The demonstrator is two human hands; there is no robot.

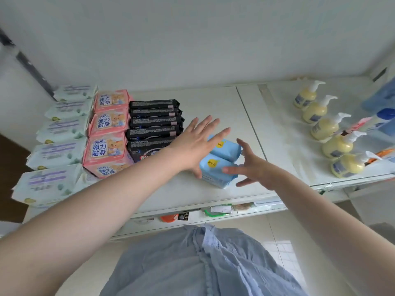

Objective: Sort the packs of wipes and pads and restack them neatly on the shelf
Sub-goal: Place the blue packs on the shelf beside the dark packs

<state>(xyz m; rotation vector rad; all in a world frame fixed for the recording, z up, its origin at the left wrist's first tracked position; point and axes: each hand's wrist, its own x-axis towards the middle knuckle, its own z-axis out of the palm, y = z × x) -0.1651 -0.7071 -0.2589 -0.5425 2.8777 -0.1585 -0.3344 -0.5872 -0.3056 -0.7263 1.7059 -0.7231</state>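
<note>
Two light blue packs lie on the white shelf [213,103]: the near blue pack [213,170] and the far blue pack [227,147] touch each other. My left hand [196,144] stretches flat over their left side, thumb at the near pack's left edge. My right hand [254,167] hovers at their right side, fingers spread, one finger across the near pack. To the left stand rows of black packs [154,127], pink packs [108,133] and pale green wipe packs [57,142].
Several yellow pump bottles [327,127] line the shelf's right part on a plastic sheet, with blue items [382,107] behind them. The shelf's front edge [192,208] has small items under it. My blue shirt fills the bottom.
</note>
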